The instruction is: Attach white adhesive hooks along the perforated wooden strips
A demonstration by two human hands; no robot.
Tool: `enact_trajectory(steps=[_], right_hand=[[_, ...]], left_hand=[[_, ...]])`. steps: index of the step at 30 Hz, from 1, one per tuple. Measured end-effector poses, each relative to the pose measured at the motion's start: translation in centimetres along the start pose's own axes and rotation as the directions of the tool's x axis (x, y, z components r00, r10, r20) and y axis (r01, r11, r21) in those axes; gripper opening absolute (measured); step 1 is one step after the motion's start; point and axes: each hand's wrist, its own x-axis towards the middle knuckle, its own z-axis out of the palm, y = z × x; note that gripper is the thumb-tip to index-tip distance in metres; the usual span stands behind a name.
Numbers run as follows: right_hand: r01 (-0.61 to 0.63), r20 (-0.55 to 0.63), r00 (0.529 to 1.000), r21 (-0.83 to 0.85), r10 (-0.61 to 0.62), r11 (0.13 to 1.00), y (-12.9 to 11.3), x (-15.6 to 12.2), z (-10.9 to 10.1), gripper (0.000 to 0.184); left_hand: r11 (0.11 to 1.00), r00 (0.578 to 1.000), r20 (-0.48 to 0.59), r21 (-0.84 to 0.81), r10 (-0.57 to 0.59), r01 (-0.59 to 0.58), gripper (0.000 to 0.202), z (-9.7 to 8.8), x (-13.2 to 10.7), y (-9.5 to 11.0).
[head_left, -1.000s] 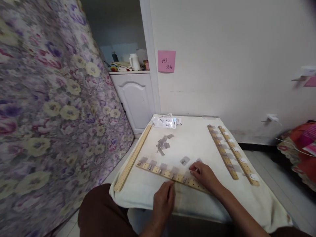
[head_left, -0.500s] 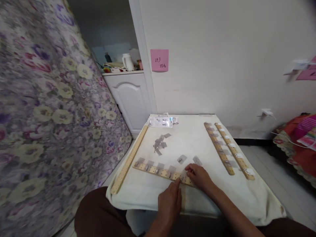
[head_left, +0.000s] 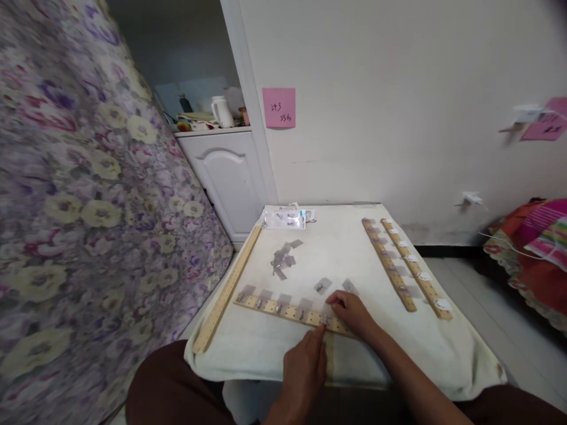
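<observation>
- Plain white wall (head_left: 376,106) behind, pale cloth (head_left: 336,248) over the table.
- Left hand (head_left: 305,363): fingers together, tips right at a metal clip (head_left: 325,319) on the front strip (head_left: 290,311); can't tell if they're gripping it.
- Right hand (head_left: 352,313): fingers curled in by that strip's right end, can't tell if anything's pinched.
- Front strip's drilled wood, slanting near the table's near edge.
- Loose clear tab (head_left: 322,286) just beyond.
- Bare strip (head_left: 228,292) along the left edge.
- Blister pack (head_left: 283,219), far left corner.
</observation>
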Motion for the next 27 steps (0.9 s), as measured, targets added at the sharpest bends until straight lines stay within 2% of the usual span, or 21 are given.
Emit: enact_trajectory(steps=[20,27], right_hand=[[0.001,-0.001,1.0,0.001,-0.001,1.0,-0.03,0.16,0.19,0.025],[0.007,-0.006,1.0,-0.008,-0.007,1.0,0.0,0.05,0.21,0.025]], left_hand=[[0.997,0.993,0.085,0.032,-0.076,0.073,0.041,0.2,-0.19,0.0],[0.999,0.996,0.08,0.031,-0.041,0.039,0.042,0.15,-0.29,-0.03]])
